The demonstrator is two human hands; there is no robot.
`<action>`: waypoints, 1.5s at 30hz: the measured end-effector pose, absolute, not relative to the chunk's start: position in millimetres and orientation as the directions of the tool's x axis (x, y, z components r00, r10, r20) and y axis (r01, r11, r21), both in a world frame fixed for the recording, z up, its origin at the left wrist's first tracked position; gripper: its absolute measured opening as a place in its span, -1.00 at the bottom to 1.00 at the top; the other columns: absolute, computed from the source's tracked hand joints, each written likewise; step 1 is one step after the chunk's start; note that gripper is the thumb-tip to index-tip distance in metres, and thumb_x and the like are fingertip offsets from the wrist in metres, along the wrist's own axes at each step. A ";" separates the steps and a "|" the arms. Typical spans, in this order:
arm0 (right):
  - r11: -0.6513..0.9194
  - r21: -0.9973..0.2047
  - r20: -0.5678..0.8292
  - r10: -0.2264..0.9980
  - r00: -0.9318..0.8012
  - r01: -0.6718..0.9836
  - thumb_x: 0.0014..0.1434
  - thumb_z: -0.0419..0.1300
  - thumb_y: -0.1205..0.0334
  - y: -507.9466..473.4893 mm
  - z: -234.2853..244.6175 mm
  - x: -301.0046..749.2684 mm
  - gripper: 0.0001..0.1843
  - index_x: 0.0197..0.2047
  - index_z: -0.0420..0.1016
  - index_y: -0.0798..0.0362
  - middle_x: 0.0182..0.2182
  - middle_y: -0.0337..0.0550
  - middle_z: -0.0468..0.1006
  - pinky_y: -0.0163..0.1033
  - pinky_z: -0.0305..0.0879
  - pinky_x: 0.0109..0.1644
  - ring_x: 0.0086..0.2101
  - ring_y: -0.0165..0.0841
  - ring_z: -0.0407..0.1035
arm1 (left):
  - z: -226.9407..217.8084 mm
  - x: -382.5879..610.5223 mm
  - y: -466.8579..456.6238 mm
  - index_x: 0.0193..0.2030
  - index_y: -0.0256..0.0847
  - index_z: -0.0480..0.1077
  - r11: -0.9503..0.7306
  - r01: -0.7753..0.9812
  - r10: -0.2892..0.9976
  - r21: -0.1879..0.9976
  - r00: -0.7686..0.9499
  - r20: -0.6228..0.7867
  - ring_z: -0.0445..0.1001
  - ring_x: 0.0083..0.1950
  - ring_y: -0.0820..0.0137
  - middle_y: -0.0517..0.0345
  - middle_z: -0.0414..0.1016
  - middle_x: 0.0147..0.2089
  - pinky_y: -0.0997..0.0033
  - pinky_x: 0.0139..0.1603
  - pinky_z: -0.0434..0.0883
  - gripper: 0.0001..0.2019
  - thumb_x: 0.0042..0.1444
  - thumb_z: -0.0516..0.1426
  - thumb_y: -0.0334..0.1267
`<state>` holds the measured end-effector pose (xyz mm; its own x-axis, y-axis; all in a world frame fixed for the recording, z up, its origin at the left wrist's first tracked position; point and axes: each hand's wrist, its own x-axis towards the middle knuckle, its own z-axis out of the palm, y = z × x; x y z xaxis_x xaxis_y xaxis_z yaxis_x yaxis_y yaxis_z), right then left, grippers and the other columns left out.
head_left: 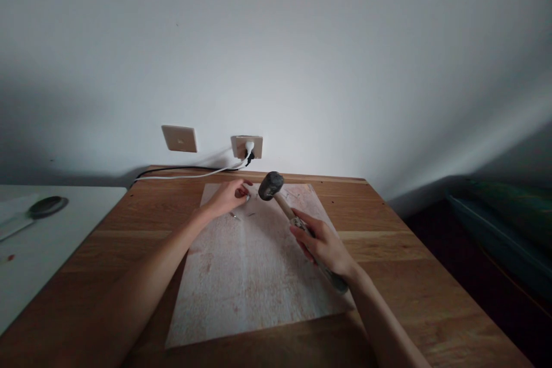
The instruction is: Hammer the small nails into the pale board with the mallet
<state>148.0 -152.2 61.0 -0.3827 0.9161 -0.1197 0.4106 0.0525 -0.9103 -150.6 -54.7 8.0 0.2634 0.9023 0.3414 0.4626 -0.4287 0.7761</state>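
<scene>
My right hand point(321, 241) is wrapped round the handle of a mallet point(271, 185) with a dark, blunt head. The head is raised at the far end of a pale board or sheet point(224, 293) with reddish flecks, just right of my left hand point(228, 196). The left hand's fingers are curled together low over the far left part of the sheet; a tiny pale thing shows at the fingertips, too small to name. On the sheet below them lies a small, thin metal piece point(235, 216), perhaps a nail or screw, with another thin piece point(252, 214) beside it.
The sheet lies on a wooden tabletop point(388, 287) against a white wall. White and black cables run left from a wall socket point(257, 148) near a blank wall plate point(179, 138). A white surface point(52, 259) at left bears a dark oval-headed brush-like item point(48, 207). Dark green fabric point(504, 230) lies at right.
</scene>
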 end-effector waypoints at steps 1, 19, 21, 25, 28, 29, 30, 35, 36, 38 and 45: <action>0.068 -0.903 -0.108 0.920 -0.378 0.424 0.38 0.14 -0.03 -151.4 64.2 141.4 -0.30 0.45 0.25 0.15 -0.61 -0.45 0.32 -0.43 0.20 -0.71 -0.71 -0.51 0.21 | 8.4 -150.4 -55.1 0.03 -0.23 0.50 -0.418 0.459 0.907 0.784 0.258 0.333 0.63 -0.24 0.34 0.12 0.66 -0.26 0.40 -0.18 0.51 -0.63 0.05 0.21 -0.47; 0.126 -0.852 -0.088 0.922 -0.377 0.507 0.38 0.10 -0.03 -142.9 61.5 100.5 -0.35 0.42 0.31 0.12 -0.60 -0.42 0.36 -0.41 0.16 -0.68 -0.71 -0.49 0.24 | 13.5 -150.9 -57.3 0.12 -0.23 0.51 -0.400 0.479 0.916 0.781 0.226 0.330 0.63 -0.24 0.34 0.15 0.69 -0.23 0.46 -0.21 0.49 -0.46 -0.03 0.16 -0.64; 0.116 -0.846 -0.100 0.924 -0.369 0.520 0.38 0.10 -0.03 -143.4 61.3 99.6 -0.34 0.43 0.29 0.12 -0.60 -0.42 0.36 -0.42 0.17 -0.67 -0.71 -0.49 0.24 | 12.8 -150.9 -57.6 0.10 -0.24 0.50 -0.404 0.469 0.914 0.785 0.226 0.336 0.63 -0.24 0.33 0.13 0.69 -0.23 0.45 -0.22 0.49 -0.48 -0.02 0.16 -0.64; 0.119 -0.831 -0.104 0.926 -0.362 0.543 0.39 0.09 -0.02 -146.3 64.1 100.1 -0.35 0.43 0.29 0.12 -0.60 -0.41 0.36 -0.41 0.20 -0.66 -0.70 -0.49 0.26 | 11.3 -151.9 -57.0 0.06 -0.23 0.51 -0.412 0.459 0.911 0.787 0.236 0.339 0.63 -0.26 0.32 0.13 0.69 -0.24 0.43 -0.23 0.50 -0.51 -0.02 0.18 -0.63; 0.127 -0.814 -0.106 0.927 -0.360 0.566 0.39 0.09 0.01 -147.9 66.4 100.3 -0.36 0.43 0.29 0.12 -0.60 -0.38 0.38 -0.41 0.22 -0.64 -0.69 -0.48 0.28 | 11.7 -152.6 -56.5 0.07 -0.22 0.51 -0.421 0.470 0.907 0.776 0.246 0.343 0.62 -0.27 0.33 0.14 0.69 -0.24 0.43 -0.23 0.50 -0.50 -0.04 0.18 -0.62; 0.133 -0.809 -0.111 0.922 -0.371 0.572 0.39 0.09 0.02 -147.9 66.5 100.1 -0.37 0.43 0.30 0.11 -0.58 -0.36 0.40 -0.41 0.23 -0.64 -0.69 -0.48 0.29 | 12.1 -152.5 -56.5 0.08 -0.23 0.51 -0.418 0.480 0.908 0.771 0.243 0.341 0.62 -0.27 0.33 0.14 0.68 -0.24 0.43 -0.23 0.50 -0.49 -0.04 0.17 -0.62; 0.142 -0.804 -0.112 0.918 -0.381 0.578 0.40 0.09 0.02 -147.7 66.2 99.7 -0.37 0.43 0.30 0.11 -0.57 -0.34 0.41 -0.41 0.23 -0.64 -0.69 -0.48 0.30 | 12.5 -152.2 -56.4 0.09 -0.23 0.51 -0.412 0.494 0.911 0.766 0.236 0.337 0.62 -0.27 0.33 0.15 0.68 -0.25 0.44 -0.23 0.49 -0.49 -0.03 0.17 -0.61; 0.167 -0.785 -0.091 0.922 -0.377 0.596 0.39 0.09 0.00 -148.6 62.5 99.8 -0.34 0.44 0.30 0.13 -0.59 -0.33 0.41 -0.40 0.20 -0.64 -0.69 -0.46 0.31 | 12.8 -151.0 -56.7 0.01 -0.25 0.53 -0.366 0.538 0.930 0.759 0.221 0.292 0.63 -0.27 0.30 0.15 0.67 -0.29 0.43 -0.24 0.48 -0.58 0.00 0.17 -0.58; 0.164 -0.786 -0.092 0.922 -0.375 0.596 0.38 0.09 0.00 -150.2 62.2 101.5 -0.35 0.43 0.31 0.13 -0.59 -0.33 0.41 -0.40 0.20 -0.64 -0.69 -0.45 0.30 | 13.0 -151.7 -57.1 0.04 -0.24 0.52 -0.367 0.525 0.930 0.768 0.228 0.288 0.63 -0.26 0.30 0.15 0.68 -0.28 0.43 -0.23 0.48 -0.56 0.00 0.16 -0.58; 0.147 -0.792 -0.099 0.927 -0.362 0.593 0.38 0.09 -0.02 -155.2 62.2 107.8 -0.34 0.42 0.32 0.14 -0.61 -0.35 0.40 -0.40 0.19 -0.64 -0.69 -0.45 0.29 | 15.6 -154.4 -58.5 0.13 -0.23 0.47 -0.375 0.492 0.924 0.786 0.264 0.276 0.63 -0.22 0.31 0.14 0.68 -0.21 0.42 -0.20 0.49 -0.51 0.02 0.16 -0.56; 0.113 -0.795 -0.148 0.917 -0.371 0.596 0.38 0.08 -0.10 -167.4 56.3 136.6 -0.29 0.42 0.32 0.20 -0.63 -0.39 0.33 -0.38 0.16 -0.63 -0.68 -0.45 0.24 | 47.2 -152.4 -75.4 -0.26 -0.18 0.49 -0.503 0.714 0.864 0.488 0.433 0.257 0.52 -0.29 0.28 0.13 0.57 -0.32 0.38 -0.29 0.35 -0.87 0.01 0.26 -0.37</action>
